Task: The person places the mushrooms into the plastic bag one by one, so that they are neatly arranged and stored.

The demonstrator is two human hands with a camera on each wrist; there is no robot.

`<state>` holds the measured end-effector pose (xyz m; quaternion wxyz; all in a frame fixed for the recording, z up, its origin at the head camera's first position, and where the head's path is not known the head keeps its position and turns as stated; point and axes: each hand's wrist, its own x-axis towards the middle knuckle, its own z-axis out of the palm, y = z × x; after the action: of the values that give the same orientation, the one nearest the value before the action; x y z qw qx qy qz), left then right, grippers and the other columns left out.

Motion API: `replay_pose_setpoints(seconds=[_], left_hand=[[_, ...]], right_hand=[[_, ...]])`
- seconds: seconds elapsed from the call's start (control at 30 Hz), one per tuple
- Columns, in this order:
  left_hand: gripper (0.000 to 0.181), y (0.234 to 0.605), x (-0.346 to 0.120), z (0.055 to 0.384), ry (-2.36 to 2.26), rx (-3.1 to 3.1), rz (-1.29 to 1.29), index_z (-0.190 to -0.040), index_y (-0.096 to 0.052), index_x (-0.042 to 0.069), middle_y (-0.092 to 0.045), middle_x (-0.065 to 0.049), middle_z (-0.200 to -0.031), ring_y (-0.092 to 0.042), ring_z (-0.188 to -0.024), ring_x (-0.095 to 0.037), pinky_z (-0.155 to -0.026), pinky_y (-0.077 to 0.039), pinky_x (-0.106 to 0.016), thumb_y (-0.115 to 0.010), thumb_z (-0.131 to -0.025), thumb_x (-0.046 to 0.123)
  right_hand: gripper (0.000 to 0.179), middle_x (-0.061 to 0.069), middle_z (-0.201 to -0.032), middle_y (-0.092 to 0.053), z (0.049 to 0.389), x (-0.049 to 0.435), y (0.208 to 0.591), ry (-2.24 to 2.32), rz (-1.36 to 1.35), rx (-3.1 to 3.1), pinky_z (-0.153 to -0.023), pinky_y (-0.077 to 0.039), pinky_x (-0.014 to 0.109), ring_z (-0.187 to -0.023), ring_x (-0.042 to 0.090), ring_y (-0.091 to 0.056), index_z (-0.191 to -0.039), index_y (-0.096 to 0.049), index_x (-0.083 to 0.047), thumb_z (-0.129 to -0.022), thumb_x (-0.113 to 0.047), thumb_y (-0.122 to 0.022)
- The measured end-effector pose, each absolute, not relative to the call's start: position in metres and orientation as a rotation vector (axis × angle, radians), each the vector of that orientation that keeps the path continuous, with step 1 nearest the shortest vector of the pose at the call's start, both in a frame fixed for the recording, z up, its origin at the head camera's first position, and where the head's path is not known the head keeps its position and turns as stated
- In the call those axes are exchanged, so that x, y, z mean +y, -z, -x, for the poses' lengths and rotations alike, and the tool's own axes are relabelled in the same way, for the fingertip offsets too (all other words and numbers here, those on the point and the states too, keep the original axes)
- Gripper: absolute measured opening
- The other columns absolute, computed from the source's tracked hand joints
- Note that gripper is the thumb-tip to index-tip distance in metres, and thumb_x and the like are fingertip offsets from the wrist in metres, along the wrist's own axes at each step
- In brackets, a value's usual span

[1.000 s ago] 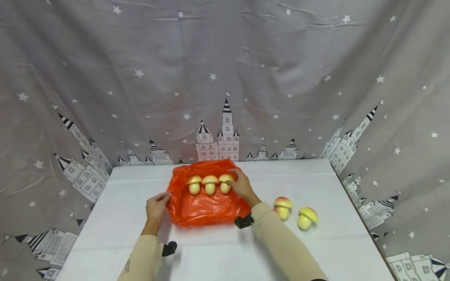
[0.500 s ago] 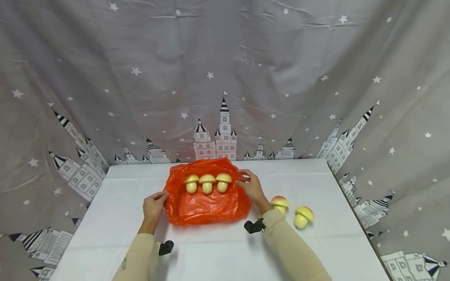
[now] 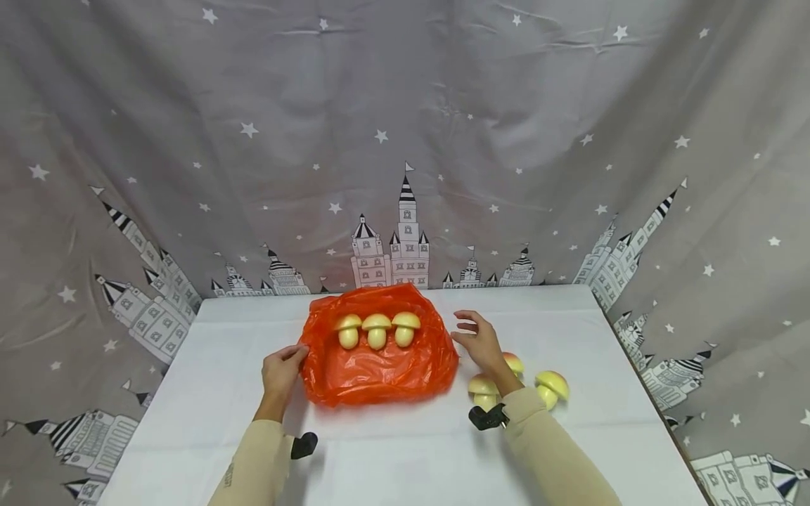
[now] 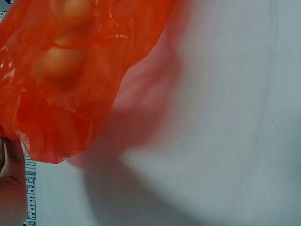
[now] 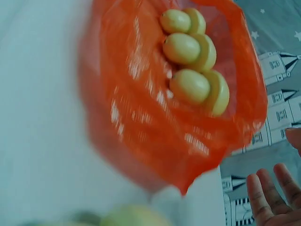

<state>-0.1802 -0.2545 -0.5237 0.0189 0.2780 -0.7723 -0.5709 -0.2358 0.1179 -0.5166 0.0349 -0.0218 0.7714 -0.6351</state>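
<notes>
A red plastic bag (image 3: 380, 376) lies spread open on the white table. Inside it, three yellow toy mushrooms (image 3: 377, 332) stand in a row toward the back, caps away from me. My left hand (image 3: 280, 372) pinches the bag's left edge between thumb and fingers; the left wrist view shows this hand (image 4: 11, 183) only partly. Just off the bag's right side, my right hand (image 3: 479, 343) holds nothing, its fingers loosely bent and apart. In the right wrist view the fingers of that hand (image 5: 275, 197) are spread beside the bag (image 5: 136, 103).
Three more toy mushrooms sit right of the bag: one (image 3: 484, 390) by the right wrist, one (image 3: 513, 362) partly behind the forearm, one (image 3: 552, 388) farther right. A grey curtain (image 3: 506, 140) with castles hangs behind the table (image 3: 392, 464).
My right hand has let go of the rightmost mushroom in the bag and moved right, out past the bag's edge. The left hand stays at the bag's left edge.
</notes>
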Motion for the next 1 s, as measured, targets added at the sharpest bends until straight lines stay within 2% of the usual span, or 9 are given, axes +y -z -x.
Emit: replay_pose_setpoints(seconds=[0.1,0.3,0.53,0.77,0.87,1.0], left_hand=[[0.039,0.521,-0.253,0.182,1.789,-2.381,-0.872,-0.123,-0.061,-0.004,-0.058,-0.021,-0.12,-0.054,-0.101,-0.025,-0.083,-0.049,-0.022,-0.057,-0.098,0.026],[0.04,0.521,-0.254,0.183,1.808,-2.361,-0.888,-0.124,-0.061,-0.005,-0.058,-0.022,-0.121,-0.054,-0.102,-0.025,-0.074,-0.047,-0.014,-0.057,-0.098,0.026],[0.039,0.521,-0.254,0.182,1.806,-2.364,-0.877,-0.124,-0.061,-0.004,-0.058,-0.022,-0.122,-0.054,-0.103,-0.026,-0.076,-0.048,-0.014,-0.056,-0.099,0.025],[0.038,0.519,-0.253,0.182,1.808,-2.348,-0.88,-0.124,-0.061,-0.004,-0.058,-0.021,-0.122,-0.054,-0.102,-0.024,-0.077,-0.049,-0.016,-0.057,-0.098,0.024],[0.038,0.519,-0.254,0.181,1.805,-2.359,-0.877,-0.124,-0.061,-0.004,-0.057,-0.022,-0.122,-0.054,-0.103,-0.025,-0.083,-0.05,-0.02,-0.056,-0.099,0.024],[0.04,0.519,-0.254,0.18,1.813,-2.367,-0.866,-0.125,-0.059,-0.005,-0.056,-0.023,-0.124,-0.053,-0.106,-0.028,-0.095,-0.048,-0.034,-0.055,-0.099,0.025]], right_hand=[[0.043,0.02,-0.129,-0.056,0.236,0.129,0.518,1.925,0.103,2.424,-0.093,-0.049,0.044,-0.118,0.041,-0.053,-0.126,-0.056,0.001,-0.085,0.003,-0.069],[0.041,0.023,-0.128,-0.057,0.231,0.147,0.522,1.806,0.174,2.56,-0.099,-0.044,0.048,-0.118,0.038,-0.053,-0.124,-0.057,0.004,-0.084,0.002,-0.069],[0.041,0.019,-0.124,-0.06,0.219,0.169,0.528,1.663,0.176,2.711,-0.102,-0.039,0.052,-0.117,0.038,-0.053,-0.122,-0.059,0.002,-0.083,-0.001,-0.071],[0.041,0.019,-0.124,-0.059,0.211,0.184,0.534,1.653,0.194,2.78,-0.094,-0.045,0.054,-0.117,0.037,-0.052,-0.121,-0.06,-0.001,-0.081,-0.001,-0.072],[0.041,0.021,-0.12,-0.06,0.208,0.189,0.54,1.661,0.232,2.822,-0.097,-0.041,0.053,-0.114,0.038,-0.053,-0.119,-0.061,0.002,-0.08,0.001,-0.072],[0.041,0.021,-0.117,-0.062,0.205,0.192,0.548,1.649,0.259,2.843,-0.098,-0.038,0.052,-0.111,0.04,-0.055,-0.117,-0.062,0.002,-0.078,0.001,-0.074]])
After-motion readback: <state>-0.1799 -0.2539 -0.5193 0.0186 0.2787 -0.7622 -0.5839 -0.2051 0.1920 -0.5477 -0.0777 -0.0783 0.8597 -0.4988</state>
